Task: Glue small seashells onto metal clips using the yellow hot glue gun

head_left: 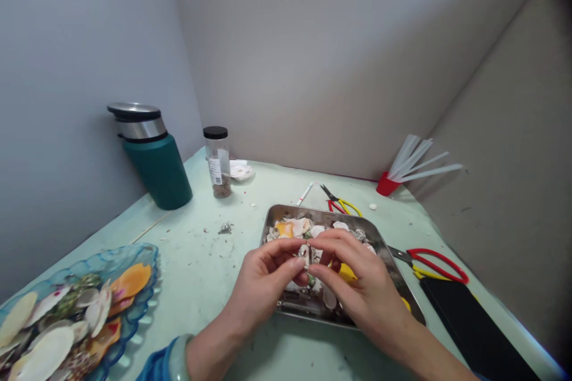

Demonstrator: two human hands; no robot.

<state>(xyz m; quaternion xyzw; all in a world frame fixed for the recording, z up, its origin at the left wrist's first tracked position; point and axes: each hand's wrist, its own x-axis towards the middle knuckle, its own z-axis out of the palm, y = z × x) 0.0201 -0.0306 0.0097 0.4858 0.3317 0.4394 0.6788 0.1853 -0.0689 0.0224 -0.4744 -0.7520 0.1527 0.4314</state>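
Over a metal tray [395, 271] filled with seashells, both hands meet at a small whitish-brown shell [305, 255]. My left hand [263, 274] pinches it between thumb and fingers from the left. From the right, the thumb and index finger of my right hand [357, 277] close on the same shell. The fingertips cover part of it. Beneath my hands lie white shells and an orange shell [285, 228]. A yellow thing [347, 274] shows behind my right hand, mostly hidden, so its kind is unclear.
A blue scalloped dish [149, 256] of shells stands front left. Behind it are a green bottle [158, 169] and a clear jar [218, 164]. Red-and-yellow-handled cutters [344, 205], scissors [440, 265], a red cup [386, 184] of translucent sticks and a black slab [473, 327] lie beyond or right.
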